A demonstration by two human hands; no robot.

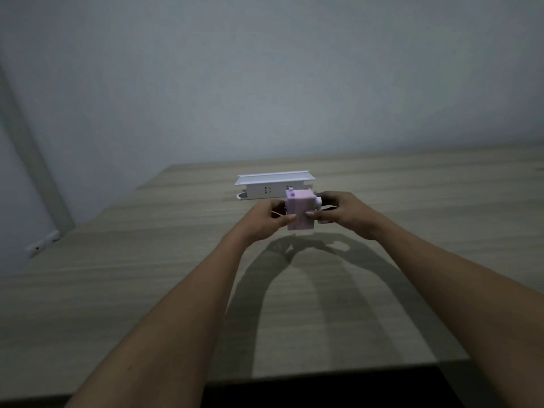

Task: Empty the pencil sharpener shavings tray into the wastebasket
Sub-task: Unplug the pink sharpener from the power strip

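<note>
A small pink box-shaped pencil sharpener (299,209) is held just above the wooden table (147,275), near its middle. My left hand (265,220) grips its left side with the thumb on the front face. My right hand (343,212) holds its right side, the thumb on the front and the fingers near the pale crank knob. The shavings tray cannot be told apart from the body. No wastebasket is in view.
A white power strip in a white holder (266,187) stands on the table just behind the sharpener. A grey wall rises behind the table. A white fitting (41,244) sits low on the wall at the left. The table's near edge runs along the bottom.
</note>
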